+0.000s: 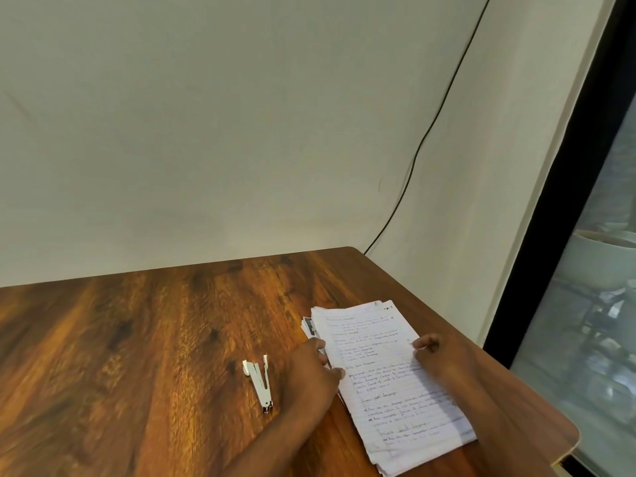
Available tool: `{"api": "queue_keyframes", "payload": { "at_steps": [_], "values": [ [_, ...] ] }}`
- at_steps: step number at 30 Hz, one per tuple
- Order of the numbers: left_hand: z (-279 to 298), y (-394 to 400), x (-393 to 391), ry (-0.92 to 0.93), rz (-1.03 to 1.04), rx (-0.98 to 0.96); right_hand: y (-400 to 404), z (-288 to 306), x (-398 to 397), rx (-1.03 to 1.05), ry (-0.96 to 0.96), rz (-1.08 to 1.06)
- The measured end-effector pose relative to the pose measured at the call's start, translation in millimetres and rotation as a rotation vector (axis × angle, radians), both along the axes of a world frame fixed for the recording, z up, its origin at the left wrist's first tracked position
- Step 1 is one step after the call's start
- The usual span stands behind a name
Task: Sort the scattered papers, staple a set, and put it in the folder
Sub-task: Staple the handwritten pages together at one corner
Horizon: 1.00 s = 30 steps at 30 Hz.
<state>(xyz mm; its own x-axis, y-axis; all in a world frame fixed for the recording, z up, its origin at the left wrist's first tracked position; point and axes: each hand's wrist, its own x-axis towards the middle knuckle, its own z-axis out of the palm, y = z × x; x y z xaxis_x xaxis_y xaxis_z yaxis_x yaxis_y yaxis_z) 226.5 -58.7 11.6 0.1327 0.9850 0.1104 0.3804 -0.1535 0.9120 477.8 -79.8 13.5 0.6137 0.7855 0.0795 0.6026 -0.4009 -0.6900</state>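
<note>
Wood table (137, 339): paper stack (389, 380) is gripped at both long edges by left hand (309, 370) & right hand (444, 363); stapler (258, 382) lies just left, nearer left hand.

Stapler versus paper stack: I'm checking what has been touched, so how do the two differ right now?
The stapler lies alone, untouched; the paper stack has the left hand and right hand at its edges. The stapler is small, narrow and hinged open; the stack is broad and flat. Both are white and lie on the wooden table.
</note>
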Motion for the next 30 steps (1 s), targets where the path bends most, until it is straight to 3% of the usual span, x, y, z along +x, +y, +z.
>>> {"api": "queue_keyframes", "payload": {
  "at_steps": [5,14,19,25,30],
  "values": [
    [-7,4,0,0.048,-0.008,0.010,0,-2,3,0.019,0.047,0.002],
    [-5,-1,-6,0.112,0.081,0.169,-10,-1,-14,0.005,-0.135,0.000],
    [1,-5,-19,0.129,0.070,0.236,-25,3,-56,0.156,-0.289,0.092],
    [12,-14,-68,0.150,0.072,0.380,-31,19,-120,0.143,-0.248,0.266],
    [18,-16,-129,0.272,0.155,0.440,-26,33,-184,0.173,-0.190,0.358]
  ]
}}
